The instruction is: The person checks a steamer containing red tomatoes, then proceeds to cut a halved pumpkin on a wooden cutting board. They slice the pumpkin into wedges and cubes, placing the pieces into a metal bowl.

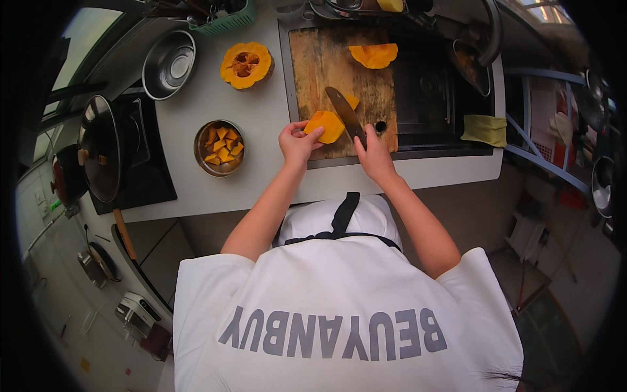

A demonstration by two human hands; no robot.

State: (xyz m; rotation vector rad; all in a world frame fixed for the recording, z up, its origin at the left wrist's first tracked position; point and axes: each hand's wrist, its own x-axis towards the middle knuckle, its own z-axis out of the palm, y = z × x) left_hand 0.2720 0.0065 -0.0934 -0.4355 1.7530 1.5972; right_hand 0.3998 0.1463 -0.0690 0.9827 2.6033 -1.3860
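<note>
My left hand (300,142) grips a thick orange piece of pumpkin (327,127) over the near part of a worn wooden cutting board (318,63). In my right hand (374,154) is a kitchen knife (344,112), its blade pointing away from me and slightly left, beside the pumpkin piece. A smaller pumpkin chunk (351,101) lies partly behind the blade. Near the board's far right edge rests a larger pumpkin wedge (373,56). Left of the board, a round metal bowl (197,154) contains several cut pumpkin chunks (225,145).
A pumpkin half (264,73) with its hollow facing up and a metal basin (169,63) stand on the white counter (196,108). The board lies over part of a dark sink (426,112). A green cloth (484,131) hangs at the sink's right rim. A lidded pan (100,147) is at the left.
</note>
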